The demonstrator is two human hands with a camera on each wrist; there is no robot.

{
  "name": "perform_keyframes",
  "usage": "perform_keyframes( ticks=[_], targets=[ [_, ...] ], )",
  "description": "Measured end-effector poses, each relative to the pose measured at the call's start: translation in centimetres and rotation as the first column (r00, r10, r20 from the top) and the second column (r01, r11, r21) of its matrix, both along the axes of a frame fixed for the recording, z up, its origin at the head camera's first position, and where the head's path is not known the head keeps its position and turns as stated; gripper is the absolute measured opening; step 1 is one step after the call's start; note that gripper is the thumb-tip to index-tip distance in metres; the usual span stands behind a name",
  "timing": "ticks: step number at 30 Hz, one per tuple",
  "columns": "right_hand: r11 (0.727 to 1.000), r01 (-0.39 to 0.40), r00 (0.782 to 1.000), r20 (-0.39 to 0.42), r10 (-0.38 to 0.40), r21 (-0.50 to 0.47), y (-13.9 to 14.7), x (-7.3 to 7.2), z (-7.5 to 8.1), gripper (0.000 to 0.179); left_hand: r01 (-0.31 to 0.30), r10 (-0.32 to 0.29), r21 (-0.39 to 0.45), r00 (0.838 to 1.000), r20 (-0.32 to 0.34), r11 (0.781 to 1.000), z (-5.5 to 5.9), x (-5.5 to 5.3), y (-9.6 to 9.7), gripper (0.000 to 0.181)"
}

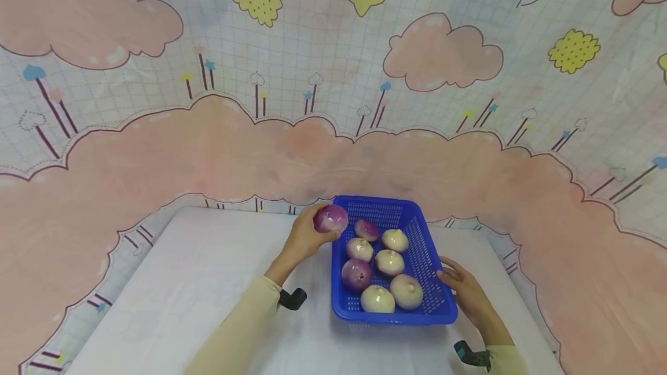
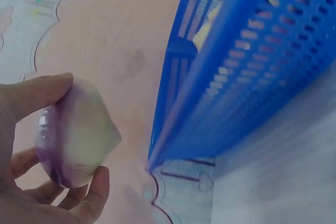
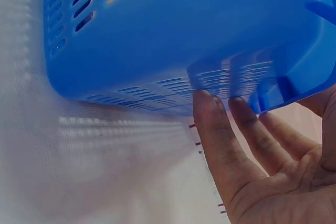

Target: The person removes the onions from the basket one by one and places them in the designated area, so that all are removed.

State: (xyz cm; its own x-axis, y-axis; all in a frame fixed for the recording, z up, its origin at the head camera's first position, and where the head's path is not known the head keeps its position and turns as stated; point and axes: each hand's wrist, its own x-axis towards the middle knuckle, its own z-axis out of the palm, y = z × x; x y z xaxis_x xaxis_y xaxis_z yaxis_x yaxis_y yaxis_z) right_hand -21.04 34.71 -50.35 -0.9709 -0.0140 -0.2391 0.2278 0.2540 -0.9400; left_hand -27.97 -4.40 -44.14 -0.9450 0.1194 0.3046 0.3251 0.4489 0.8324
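My left hand grips a purple-and-white turnip just off the upper left rim of a blue plastic basket. In the left wrist view the turnip sits between thumb and curled fingers, its pale pointed end facing the basket wall. Several more turnips lie inside the basket, some pale side up, others purple side up. At the basket's right side, my right hand holds the rim, thumb on top. The right wrist view shows its fingers against the slotted outer wall.
The basket stands on a white table. Behind the table hangs a cloth printed with pink clouds and stars. A small black device is strapped at each wrist, one on the left and one on the right.
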Motion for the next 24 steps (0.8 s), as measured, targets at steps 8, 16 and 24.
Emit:
perform_keyframes(
  ticks=[8, 16, 24],
  targets=[
    [1.0, 0.0, 1.0, -0.01, 0.0, 0.002, 0.0, 0.0, 0.0, 0.065, -0.075, 0.075, 0.027, 0.997, 0.006, 0.997, -1.6, -1.2, -2.2, 0.074],
    [1.0, -0.011, 1.0, -0.021, 0.011, 0.018, 0.0, 0.1, 0.0, 0.065, -0.12, 0.119, 0.019, 0.991, 0.053, 0.993, -4.1, -2.3, -3.7, 0.072],
    [1.0, -0.005, 1.0, -0.023, 0.005, 0.013, 0.0, 0.0, -0.1, 0.064, -0.149, 0.149, 0.001, 0.984, 0.094, 0.989, -5.7, -3.4, -4.7, 0.072]
  ],
)
